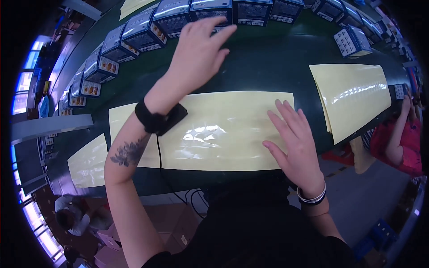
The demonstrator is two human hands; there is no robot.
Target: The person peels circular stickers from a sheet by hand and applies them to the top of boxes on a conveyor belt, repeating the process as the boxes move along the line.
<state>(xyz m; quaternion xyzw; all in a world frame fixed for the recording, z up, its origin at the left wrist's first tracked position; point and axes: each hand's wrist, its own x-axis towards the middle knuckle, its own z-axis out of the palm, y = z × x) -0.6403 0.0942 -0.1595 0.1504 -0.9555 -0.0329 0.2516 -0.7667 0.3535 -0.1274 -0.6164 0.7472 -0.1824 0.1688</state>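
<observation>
My left hand [196,52] reaches across to the row of boxes at the far side, its fingers apart and holding nothing. Its fingertips overlap the front of a blue and silver carton [210,8]; whether they touch it I cannot tell. Resting on the right part of a pale yellow glossy sheet [237,134] is my right hand [292,145], open with its fingers spread. Clear shiny labels show on the middle of that sheet. A dark device on a strap sits at my left wrist, with a black cable hanging over the sheet.
More cartons [142,31] curve along the dark green table [263,58]. One carton [352,41] stands apart at the right. Other yellow sheets lie at the right [357,98] and left [89,165]. A person in red [402,138] works at the far right; another sits lower left.
</observation>
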